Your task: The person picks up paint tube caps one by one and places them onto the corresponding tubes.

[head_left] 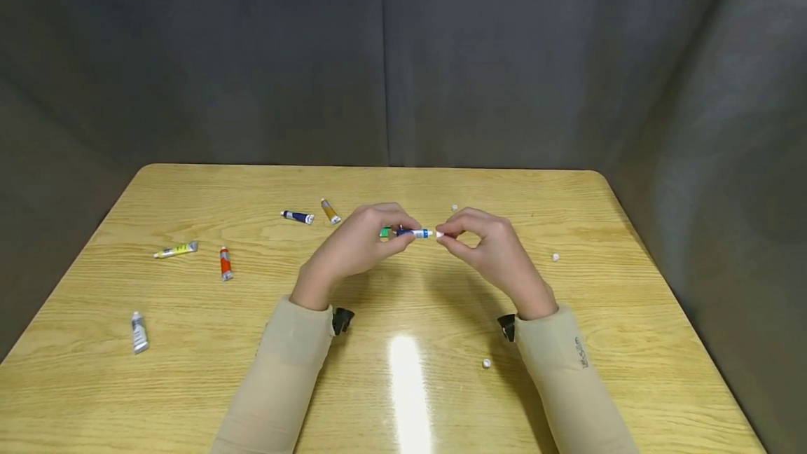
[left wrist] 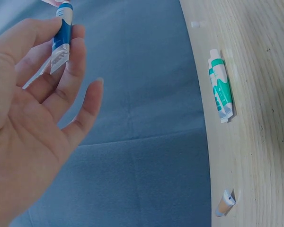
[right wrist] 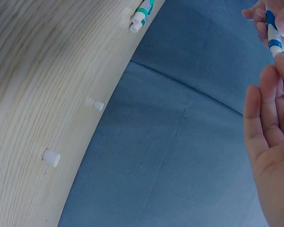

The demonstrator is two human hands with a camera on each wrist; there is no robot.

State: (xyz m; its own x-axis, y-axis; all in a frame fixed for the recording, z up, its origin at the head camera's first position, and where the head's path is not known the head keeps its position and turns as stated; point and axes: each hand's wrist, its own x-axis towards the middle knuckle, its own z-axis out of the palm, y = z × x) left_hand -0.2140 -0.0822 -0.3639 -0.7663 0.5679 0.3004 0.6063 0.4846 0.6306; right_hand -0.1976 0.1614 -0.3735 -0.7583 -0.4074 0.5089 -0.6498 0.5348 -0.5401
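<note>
My left hand (head_left: 356, 242) pinches a small blue paint tube (head_left: 415, 233) between thumb and fingers, its neck pointing right. In the left wrist view, the crimped silver end of the blue tube (left wrist: 61, 42) faces the palm. Across from it, my right hand (head_left: 493, 252) pinches a small white cap (head_left: 440, 235) between thumb and forefinger, right at the tube's neck. The right wrist view has the blue tube (right wrist: 273, 35) meeting the right fingertips, which mostly hide the cap. Beyond the left hand, two tubes in green (left wrist: 222, 92) and teal lie side by side on the table.
On the wooden table (head_left: 403, 300) lie a dark blue tube (head_left: 298, 216), an ochre tube (head_left: 330, 211), a yellow tube (head_left: 176, 250), a red tube (head_left: 225, 263) and a grey-white tube (head_left: 139, 333). Loose white caps include one at the back (head_left: 454, 208), one rightward (head_left: 555, 257) and one nearer (head_left: 486, 363).
</note>
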